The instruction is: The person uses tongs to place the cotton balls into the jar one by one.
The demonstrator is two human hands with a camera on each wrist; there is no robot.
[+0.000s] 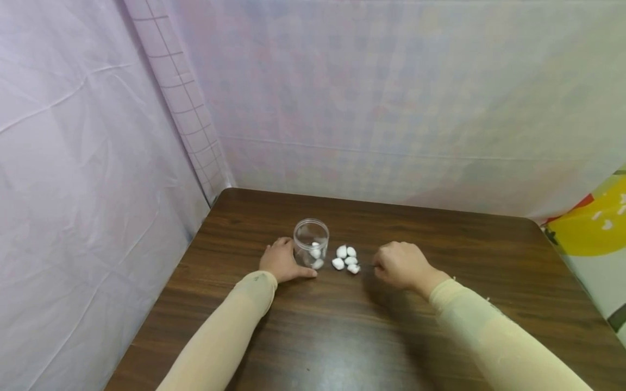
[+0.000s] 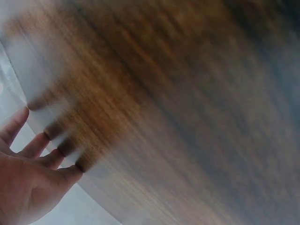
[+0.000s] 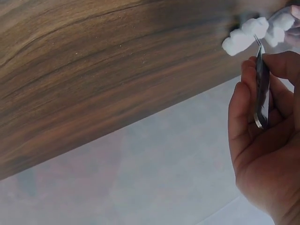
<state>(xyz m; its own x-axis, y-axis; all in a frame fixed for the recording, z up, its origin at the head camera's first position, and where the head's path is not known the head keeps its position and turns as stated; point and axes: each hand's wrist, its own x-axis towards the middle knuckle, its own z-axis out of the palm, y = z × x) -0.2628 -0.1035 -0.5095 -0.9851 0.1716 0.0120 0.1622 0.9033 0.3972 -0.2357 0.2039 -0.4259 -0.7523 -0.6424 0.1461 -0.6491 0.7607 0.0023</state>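
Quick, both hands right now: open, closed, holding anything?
Left hand: open, at the side of the clear jar.
Right hand: closed, holding tweezers.

Pale sheeting [image 1: 367, 98] behind wooden table [image 1: 464, 228] — yellow patch [image 1: 592, 225] right

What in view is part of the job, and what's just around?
In use:
- clear jar, left hand at its side
- white cotton-like balls inside
- loose white balls beside the jar
- tweezers, held in the right hand

Just around:
- yellow patterned item, right edge
- pale sheets behind and left
- brown table, only as support
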